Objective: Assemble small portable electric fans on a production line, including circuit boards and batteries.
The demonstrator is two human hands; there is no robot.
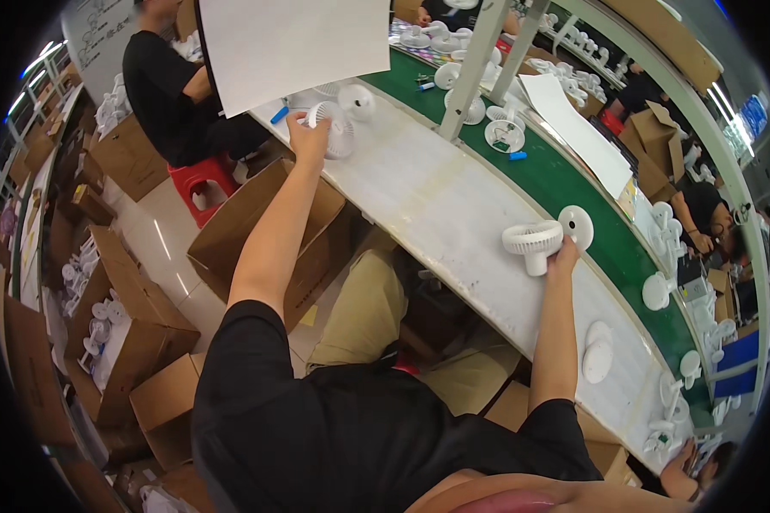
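At the far left end of the white bench, my left hand (310, 137) is closed round the edge of a small white fan (340, 139). Another white fan part with a dark centre (356, 102) lies just beyond it. Out to the right, over the bench, my right hand (563, 259) grips a second small white fan (533, 240) with a slatted round head and a short stem. A white round piece with a dark hole (577, 228) appears right behind those fingers; I cannot tell whether it is joined to that fan. Palms hide part of both grips.
A green conveyor belt (603, 190) carrying white fan parts runs along the bench's far side. White oval parts (598, 352) lie nearer right. A blank white board (299, 51) hangs above the left end. An open cardboard box (316, 222) stands below; a person (158, 94) sits beyond.
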